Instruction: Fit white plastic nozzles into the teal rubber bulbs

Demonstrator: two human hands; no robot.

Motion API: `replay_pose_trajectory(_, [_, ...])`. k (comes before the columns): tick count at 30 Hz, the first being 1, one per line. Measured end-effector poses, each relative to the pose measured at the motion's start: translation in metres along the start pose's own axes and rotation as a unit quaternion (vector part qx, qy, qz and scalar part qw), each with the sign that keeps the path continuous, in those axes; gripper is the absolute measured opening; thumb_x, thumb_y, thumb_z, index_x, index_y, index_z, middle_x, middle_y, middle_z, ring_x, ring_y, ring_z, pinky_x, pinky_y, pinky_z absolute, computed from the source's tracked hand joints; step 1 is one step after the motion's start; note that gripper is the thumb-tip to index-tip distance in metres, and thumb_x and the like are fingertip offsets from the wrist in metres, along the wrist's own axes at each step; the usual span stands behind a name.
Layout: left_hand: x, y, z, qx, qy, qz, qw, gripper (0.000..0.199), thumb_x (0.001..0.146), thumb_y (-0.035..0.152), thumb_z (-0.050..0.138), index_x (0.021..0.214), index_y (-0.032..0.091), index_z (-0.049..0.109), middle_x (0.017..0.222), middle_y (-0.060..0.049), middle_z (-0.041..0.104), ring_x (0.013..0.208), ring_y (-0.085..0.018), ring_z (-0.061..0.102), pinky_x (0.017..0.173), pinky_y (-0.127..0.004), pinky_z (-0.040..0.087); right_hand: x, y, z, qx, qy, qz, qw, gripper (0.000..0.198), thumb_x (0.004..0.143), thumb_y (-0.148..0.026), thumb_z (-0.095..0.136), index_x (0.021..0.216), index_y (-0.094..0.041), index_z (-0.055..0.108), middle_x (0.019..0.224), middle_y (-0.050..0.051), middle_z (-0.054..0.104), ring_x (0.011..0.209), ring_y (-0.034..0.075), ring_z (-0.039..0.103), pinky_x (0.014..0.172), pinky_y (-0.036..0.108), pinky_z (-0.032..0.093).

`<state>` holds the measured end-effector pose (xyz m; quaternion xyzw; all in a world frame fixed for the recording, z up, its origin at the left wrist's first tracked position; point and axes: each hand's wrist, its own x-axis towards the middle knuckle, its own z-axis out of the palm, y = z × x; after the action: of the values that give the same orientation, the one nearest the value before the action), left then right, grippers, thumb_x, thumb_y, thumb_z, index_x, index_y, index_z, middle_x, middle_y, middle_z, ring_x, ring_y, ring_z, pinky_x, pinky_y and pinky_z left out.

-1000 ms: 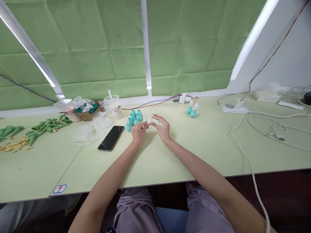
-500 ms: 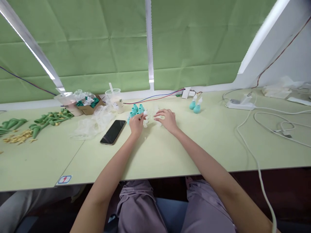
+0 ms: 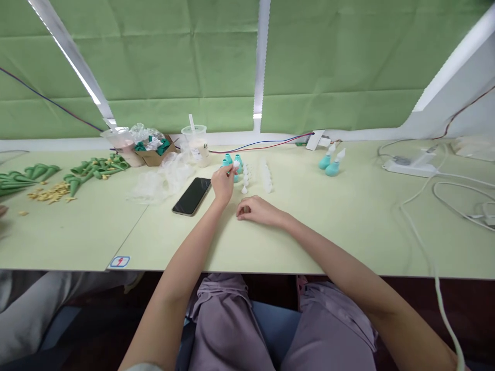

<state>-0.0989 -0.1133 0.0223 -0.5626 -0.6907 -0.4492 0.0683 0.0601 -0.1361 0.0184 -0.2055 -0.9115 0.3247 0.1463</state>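
Note:
My left hand (image 3: 223,184) is closed, pinching a small white plastic piece (image 3: 235,164) between thumb and fingertips, just in front of several teal rubber bulbs (image 3: 238,159) with open necks. The hand hides some of them. A row of small white plastic pieces (image 3: 245,189) stands right of the bulbs, and farther right is a row of translucent white tips (image 3: 266,176). My right hand (image 3: 258,210) rests low on the table, nearer to me than the rows. Its fingers are curled together; whatever they pinch, if anything, cannot be made out.
A black phone (image 3: 192,196) lies left of my left hand. Two teal bulbs with white tips (image 3: 331,167) stand at right. Beyond them are a power strip (image 3: 410,166) and white cables. Plastic film (image 3: 160,180), cups, a small box (image 3: 155,154) and green cone-shaped pieces (image 3: 102,167) are at left.
My right hand has moved from beside the rows toward me and left, its fingers now curled over where a tiny white bit lay. My left hand still pinches a white piece. The view has shifted.

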Motion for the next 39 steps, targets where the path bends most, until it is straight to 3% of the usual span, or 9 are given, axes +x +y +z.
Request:
replay_pose_trajectory(3, [0.001,-0.001,-0.001,0.014,-0.018,0.003,1.000,0.031,0.092,0.029,0.043,0.081,0.021,0.070,0.080,-0.002,0.070,0.071,-0.015,0.058,0.065,-0.025,0.034,0.001,0.009,-0.012,0.036,0.023,0.013,0.999,0.009,0.078,-0.020,0.061,0.081,-0.018,0.069,0.078,0.001,0.069,0.066,0.011,0.061,0.065,0.024,0.043])
replay_pose_trajectory(8, [0.003,-0.006,0.000,0.043,-0.065,0.029,0.997,0.034,0.091,0.017,0.037,0.085,0.023,0.071,0.091,-0.002,0.071,0.079,-0.016,0.060,0.067,-0.025,0.035,0.009,0.030,-0.050,0.098,0.153,0.093,0.979,0.021,0.079,-0.032,0.062,0.095,-0.020,0.067,0.086,0.001,0.071,0.055,0.010,0.061,0.061,0.024,0.046])
replay_pose_trajectory(14, [0.005,-0.006,-0.002,0.029,-0.071,0.025,0.997,0.028,0.090,0.023,0.045,0.098,0.025,0.072,0.094,-0.003,0.072,0.086,-0.018,0.062,0.072,-0.027,0.039,0.030,0.049,-0.084,-0.152,0.218,0.155,0.952,0.012,0.077,-0.035,0.066,0.080,-0.026,0.073,0.089,0.000,0.072,0.086,0.017,0.063,0.072,0.026,0.042])
replay_pose_trajectory(16, [0.006,-0.006,-0.003,0.025,-0.069,0.022,0.997,0.026,0.089,0.025,0.047,0.099,0.026,0.072,0.094,-0.003,0.072,0.085,-0.018,0.062,0.073,-0.027,0.040,0.041,0.051,-0.086,-0.198,0.205,0.145,0.947,0.010,0.076,-0.032,0.067,0.080,-0.027,0.075,0.093,0.001,0.072,0.093,0.018,0.061,0.073,0.026,0.041])
replay_pose_trajectory(22, [0.007,-0.007,-0.004,0.017,-0.076,0.028,0.997,0.028,0.091,0.029,0.045,0.096,0.026,0.072,0.094,-0.003,0.071,0.083,-0.018,0.061,0.072,-0.028,0.039,0.066,0.051,-0.075,-0.245,0.162,0.169,0.941,0.014,0.077,-0.028,0.063,0.083,-0.024,0.076,0.083,0.002,0.074,0.080,0.016,0.064,0.065,0.024,0.041])
replay_pose_trajectory(30, [0.007,-0.005,-0.004,0.008,-0.082,0.042,0.996,0.025,0.091,0.030,0.047,0.094,0.025,0.071,0.093,-0.004,0.070,0.083,-0.018,0.060,0.071,-0.027,0.038,0.073,0.057,-0.067,-0.315,0.088,0.198,0.924,0.017,0.077,-0.028,0.063,0.088,-0.027,0.076,0.089,0.003,0.075,0.085,0.017,0.066,0.067,0.023,0.042])
replay_pose_trajectory(39, [0.006,-0.004,-0.004,-0.006,-0.076,0.051,0.996,0.022,0.090,0.032,0.051,0.090,0.022,0.070,0.088,-0.003,0.069,0.076,-0.016,0.058,0.068,-0.027,0.036,0.072,0.056,-0.061,-0.333,0.085,0.174,0.923,0.020,0.077,-0.023,0.061,0.089,-0.028,0.076,0.088,0.002,0.074,0.090,0.019,0.063,0.069,0.026,0.041])
